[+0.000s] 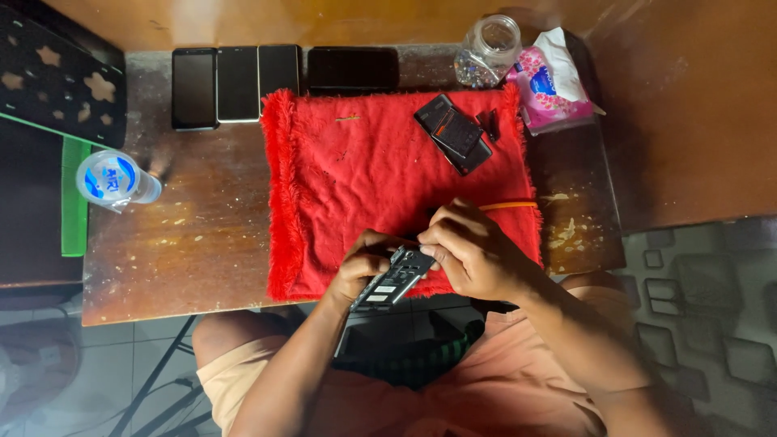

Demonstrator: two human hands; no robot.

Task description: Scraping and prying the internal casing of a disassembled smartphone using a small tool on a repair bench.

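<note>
Head view, looking down on a worn brown wooden table [202, 243] with scuffed, flecked varnish. An opened dark smartphone with its back cover off, grey inner frame and small white labels showing [394, 282], sits at the near edge of a red fringed terry towel [356, 186], raised slightly off it and tilted. The left hand [364, 271] cradles the phone from the left side, fingers curled closed around its edge. The right hand [469, 255] is closed over the phone's upper end, fingertips pinched narrow; it appears to grip a thin orange rod-like tool [510, 205] that runs out to the right, though the tip is hidden. Handling judgement: the phone is light, stiff and flat, but with the cover off the exposed board is fragile; best held by the long rim edges, not the middle. The towel is soft and nappy and should stop slipping. Further back on the towel lies a separate black back cover with a dark flat battery [455, 133] on it. Along the far edge: four black glass-fronted phones laid side by side [279, 81], smooth and slippery-looking. A clear glass jar holding small parts [486, 53], a pink floral tissue pack [550, 81], and a sealed clear plastic water cup [113, 180] stand apart.
</note>
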